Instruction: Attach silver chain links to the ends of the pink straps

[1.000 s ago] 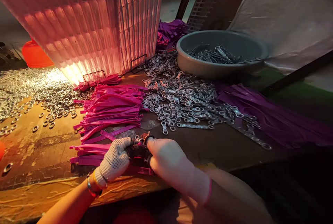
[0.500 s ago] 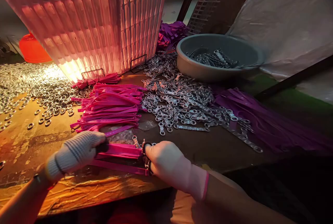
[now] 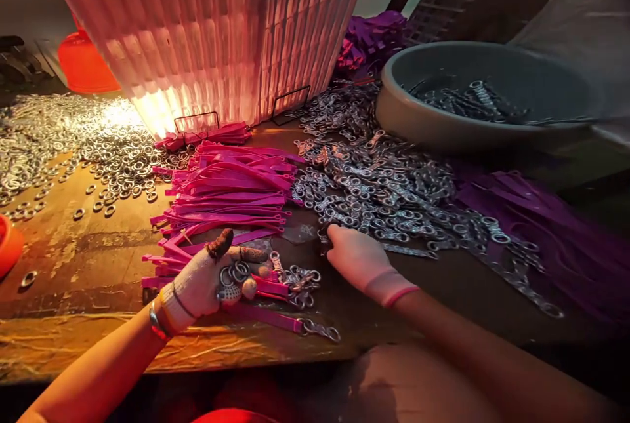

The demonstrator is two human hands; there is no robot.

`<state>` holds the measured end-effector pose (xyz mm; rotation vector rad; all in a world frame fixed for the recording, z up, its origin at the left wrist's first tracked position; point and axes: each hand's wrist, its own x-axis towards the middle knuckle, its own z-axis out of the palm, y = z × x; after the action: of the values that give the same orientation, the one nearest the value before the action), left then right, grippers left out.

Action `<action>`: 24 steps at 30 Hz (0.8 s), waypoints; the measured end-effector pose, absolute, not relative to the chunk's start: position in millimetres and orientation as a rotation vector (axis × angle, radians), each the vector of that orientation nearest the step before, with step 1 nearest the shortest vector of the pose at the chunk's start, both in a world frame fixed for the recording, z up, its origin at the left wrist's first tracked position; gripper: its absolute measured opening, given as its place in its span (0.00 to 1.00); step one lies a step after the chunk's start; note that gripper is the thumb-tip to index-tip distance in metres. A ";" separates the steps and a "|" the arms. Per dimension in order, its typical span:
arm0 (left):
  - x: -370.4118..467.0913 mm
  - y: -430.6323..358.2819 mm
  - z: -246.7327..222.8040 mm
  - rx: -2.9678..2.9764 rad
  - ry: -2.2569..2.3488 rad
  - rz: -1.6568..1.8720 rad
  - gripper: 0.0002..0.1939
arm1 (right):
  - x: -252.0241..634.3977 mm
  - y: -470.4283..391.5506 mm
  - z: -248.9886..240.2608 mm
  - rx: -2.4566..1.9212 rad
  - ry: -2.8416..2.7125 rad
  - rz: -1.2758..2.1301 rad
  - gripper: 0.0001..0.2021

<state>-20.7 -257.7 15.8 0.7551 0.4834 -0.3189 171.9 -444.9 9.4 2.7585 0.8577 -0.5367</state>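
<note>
My left hand (image 3: 211, 279), in a knitted work glove with dark fingertips, is turned palm up with its fingers curled. Several loose metal rings (image 3: 235, 272) lie in it. Beside and below its fingers are pink straps (image 3: 268, 319) with metal link pieces (image 3: 302, 282) at their right ends. My gloved right hand (image 3: 361, 259) reaches down at the near edge of a heap of metal link pieces (image 3: 374, 180). Its fingers are bent and their dark tips are partly hidden, so what they pinch is unclear. A stack of pink straps (image 3: 226, 187) lies beyond my hands.
Loose metal rings (image 3: 123, 161) spread over the left of the table (image 3: 98, 272). A ribbed translucent panel (image 3: 197, 36) stands behind, near an orange lamp shade (image 3: 86, 62). A grey basin (image 3: 418, 115) holds more link pieces. Purple straps (image 3: 536, 220) lie at right.
My left hand has turned palm up, showing rings in it. My right hand has left the strap ends and moved to the link heap. The strap ends with metal links are now uncovered.
</note>
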 end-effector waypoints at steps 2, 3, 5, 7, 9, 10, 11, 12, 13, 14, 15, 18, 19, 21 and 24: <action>-20.8 -258.3 20.7 0.761 0.452 -0.345 0.29 | 171.5 -447.3 1.5 2.825 0.837 -0.543 0.12; -22.0 -259.0 22.5 0.810 0.452 -0.340 0.27 | 171.1 -448.7 -0.8 2.865 0.823 -0.556 0.12; -25.3 -261.6 24.1 0.933 0.474 -0.313 0.23 | 169.8 -451.0 -1.2 2.942 0.818 -0.587 0.11; -28.7 -265.0 23.5 1.048 0.493 -0.267 0.21 | 166.1 -452.5 5.0 3.020 0.920 -0.596 0.11; -31.3 -268.5 22.5 1.175 0.496 -0.201 0.19 | 157.1 -453.0 16.5 3.134 1.152 -0.601 0.12; -32.1 -270.2 22.6 1.232 0.498 -0.176 0.18 | 150.3 -452.9 23.4 3.193 1.296 -0.621 0.12; -32.5 -272.0 23.5 1.269 0.497 -0.163 0.18 | 142.2 -452.5 30.4 3.237 1.445 -0.664 0.13; -32.5 -274.0 25.3 1.277 0.484 -0.166 0.18 | 133.4 -451.9 37.2 3.253 1.589 -0.726 0.15; -32.0 -276.4 27.7 1.256 0.459 -0.187 0.19 | 124.4 -450.9 43.4 3.242 1.714 -0.790 0.16; -31.2 -279.1 30.7 1.218 0.420 -0.217 0.21 | 115.8 -449.4 48.8 3.202 1.835 -0.838 0.17; -30.1 -282.2 33.6 1.177 0.373 -0.248 0.23 | 108.1 -447.7 53.3 3.144 1.949 -0.858 0.17; -26.7 -292.4 39.1 1.073 0.248 -0.269 0.27 | 92.9 -442.1 60.6 2.912 2.268 -0.832 0.17; -26.0 -295.3 39.2 1.053 0.234 -0.255 0.27 | 90.4 -440.9 61.4 2.846 2.349 -0.828 0.16; -26.2 -298.8 37.2 1.052 0.251 -0.254 0.26 | 88.2 -440.2 61.3 2.806 2.396 -0.832 0.12; -31.0 -296.5 33.4 1.257 0.379 -0.227 0.21 | 88.0 -442.6 60.3 2.905 2.175 -0.865 0.07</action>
<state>-31.0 -296.5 33.4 1.2568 0.3792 -0.2265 88.0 -442.6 60.3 2.9050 2.1752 -0.8651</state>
